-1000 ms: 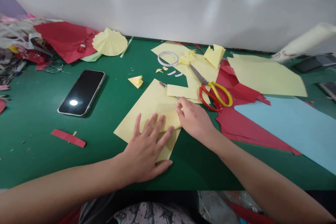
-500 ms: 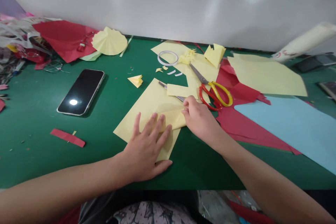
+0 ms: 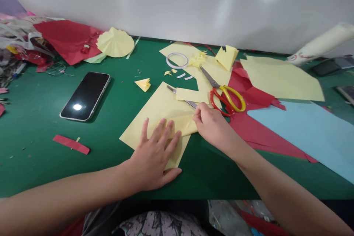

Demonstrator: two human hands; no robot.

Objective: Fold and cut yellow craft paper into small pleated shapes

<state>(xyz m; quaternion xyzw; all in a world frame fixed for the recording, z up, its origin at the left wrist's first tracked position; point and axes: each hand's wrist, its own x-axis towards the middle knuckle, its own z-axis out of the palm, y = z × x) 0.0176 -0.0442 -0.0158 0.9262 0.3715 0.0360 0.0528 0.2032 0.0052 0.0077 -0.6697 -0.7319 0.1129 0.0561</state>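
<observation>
My left hand (image 3: pixel 155 155) lies flat with its fingers spread, pressing on a pale yellow sheet of paper (image 3: pixel 138 125). Under its fingertips is a folded yellow paper (image 3: pixel 184 126), reaching to the right. My right hand (image 3: pixel 214 127) is closed in a pinch on that folded paper's right end; the fingertips are partly hidden. Just beyond the right hand lie scissors (image 3: pixel 232 99) with one red and one yellow handle, blades apart. One blade passes beneath a small yellow paper rectangle (image 3: pixel 190 95).
A phone (image 3: pixel 85 96) and a red paper strip (image 3: pixel 71 144) lie on the left. Behind are a tape ring (image 3: pixel 177 60), a pleated yellow paper fan (image 3: pixel 116 42) and small scraps. Red paper (image 3: pixel 257 132), a blue sheet (image 3: pixel 304 129) and a white roll (image 3: pixel 323 44) are on the right.
My right hand has shifted very slightly to the right, still pinching the folded paper. My left hand stays flat in the same spot.
</observation>
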